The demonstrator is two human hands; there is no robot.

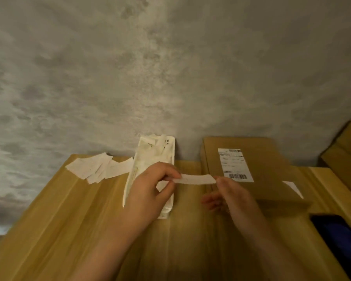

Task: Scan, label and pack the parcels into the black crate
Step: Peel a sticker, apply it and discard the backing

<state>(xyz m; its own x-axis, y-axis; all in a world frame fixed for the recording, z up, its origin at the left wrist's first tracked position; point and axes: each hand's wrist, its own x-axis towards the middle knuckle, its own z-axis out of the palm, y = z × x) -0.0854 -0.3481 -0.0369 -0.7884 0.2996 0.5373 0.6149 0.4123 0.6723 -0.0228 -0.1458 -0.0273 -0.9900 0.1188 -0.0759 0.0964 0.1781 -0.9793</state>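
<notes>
A grey mottled wall [170, 67] is filling the upper part of the view, and a wooden table [73, 216] is standing against it. On the table to the right, a flat cardboard parcel [272, 165] is lying with its far edge near the wall, and a white shipping label [234, 164] with a barcode is sitting on its top face. A second, smaller white sticker [292, 188] is showing on the parcel's right side. At the far right edge, more brown cardboard [346, 151] is leaning out of the picture, and a dark object [340, 238] is lying at the table's right edge; what it is cannot be told.

A long white tray [133, 179] is sitting near the middle of the table, holding white papers. Left of it, a loose fan of white paper slips [97, 167] is lying on the wood, touching the tray's side.

The left hand [150, 189] is hovering over the tray, pinching one end of a narrow white paper strip [197, 178] between thumb and fingers. The right hand [231, 197] is pinching the other end, just in front of the parcel. The strip is stretching level between both hands, above the table.
</notes>
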